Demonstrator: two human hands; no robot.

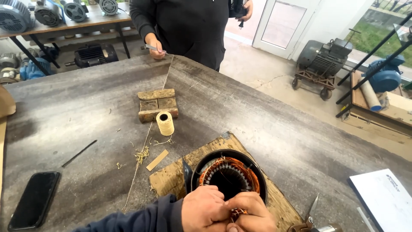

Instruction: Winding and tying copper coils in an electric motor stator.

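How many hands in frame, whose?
4. Wearer's left hand and right hand on the stator's copper windings; the standing person's hands at the table's far edge and upper frame.

Twine spool (165,123), wooden block (157,105), black phone (34,199), scissors (310,215)

Single head view, worn camera, looking down and forward across the desk (266,116). Hands (227,212) very near, cut by the bottom edge. Far desk edge, a standing person's torso (193,25) and the workshop floor (266,68) fill the top.
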